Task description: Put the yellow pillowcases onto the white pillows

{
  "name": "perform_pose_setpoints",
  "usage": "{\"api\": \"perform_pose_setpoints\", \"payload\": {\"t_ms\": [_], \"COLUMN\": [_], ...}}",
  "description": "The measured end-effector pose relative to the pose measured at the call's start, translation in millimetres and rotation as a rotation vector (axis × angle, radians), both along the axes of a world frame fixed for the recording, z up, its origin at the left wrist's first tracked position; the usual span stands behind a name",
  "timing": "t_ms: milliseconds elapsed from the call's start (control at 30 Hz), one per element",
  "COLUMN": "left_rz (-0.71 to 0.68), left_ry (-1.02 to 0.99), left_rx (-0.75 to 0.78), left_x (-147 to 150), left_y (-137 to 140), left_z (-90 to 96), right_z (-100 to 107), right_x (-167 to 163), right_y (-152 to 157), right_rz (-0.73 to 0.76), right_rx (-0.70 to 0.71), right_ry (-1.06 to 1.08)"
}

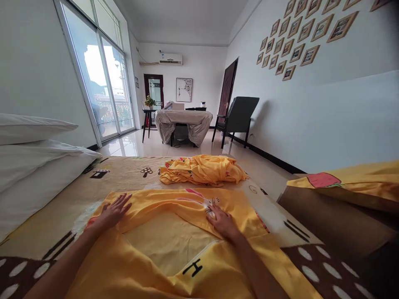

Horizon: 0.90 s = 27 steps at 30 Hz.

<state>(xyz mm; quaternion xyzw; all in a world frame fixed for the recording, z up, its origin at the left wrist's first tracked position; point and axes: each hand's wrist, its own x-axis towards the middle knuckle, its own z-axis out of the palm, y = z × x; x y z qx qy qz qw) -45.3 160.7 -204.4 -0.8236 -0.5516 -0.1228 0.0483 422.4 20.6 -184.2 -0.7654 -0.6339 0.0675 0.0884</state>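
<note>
Seemingly smoothing yellow cloth (131, 265) over patterned blanket (120, 176), with left hand (116, 209) and right hand (222, 221) spread, gripping nothing; probably calls for levelling near folds next

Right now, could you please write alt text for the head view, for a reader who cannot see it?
A person's left hand and right hand rest on yellow printed fabric, spread over a beige-and-brown patterned blanket. A crumpled bundle of yellow fabric lies beyond, and white pillows are stacked at the left edge.
</note>
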Motion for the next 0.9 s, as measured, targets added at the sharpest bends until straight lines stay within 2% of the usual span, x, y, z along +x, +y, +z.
{"api": "perform_pose_setpoints", "payload": {"t_ms": [67, 133, 233, 400, 533, 633, 700, 800, 900], "left_rz": [0.023, 0.056, 0.082, 0.066, 0.087, 0.109, 0.114, 0.106, 0.136], "left_ry": [0.008, 0.01, 0.002, -0.005, -0.081, -0.147, -0.21, -0.346, -0.539], "left_rx": [-0.079, -0.138, -0.172, -0.187, -0.191, -0.176, -0.168, -0.15, -0.113], "left_x": [2.0, 1.7, 1.2, 4.9, 9.7, 11.9, 12.8, 13.5, 10.1], "left_y": [-10.3, -19.2, -25.3, -27.9, -34.3, -39.2, -42.1, -44.9, -42.2], "left_z": [-7.2, -11.7, -12.8, -6.2, 2.1, 6.6, 7.7, 7.7, 12.6], "right_z": [5.9, 8.1, 4.7, 9.3, 16.8, 3.2, -13.2, -34.6, -44.1], "right_x": [23.1, 42.7, 54.9, 49.5, 35.7, 15.4, 3.5, -2.2, 3.9], "right_y": [-2.4, -6.8, -12.8, -11.5, -1.7, 5.2, 7.6, 9.9, 13.2], "right_rz": [-0.038, -0.156, -0.292, -0.291, -0.213, -0.083, -0.004, 0.004, -0.022], "right_rx": [-0.015, 0.023, 0.095, 0.136, 0.222, 0.293, 0.252, 0.166, 0.168], "right_ry": [-0.013, -0.056, -0.113, -0.11, -0.111, -0.118, -0.107, -0.061, -0.045]}}
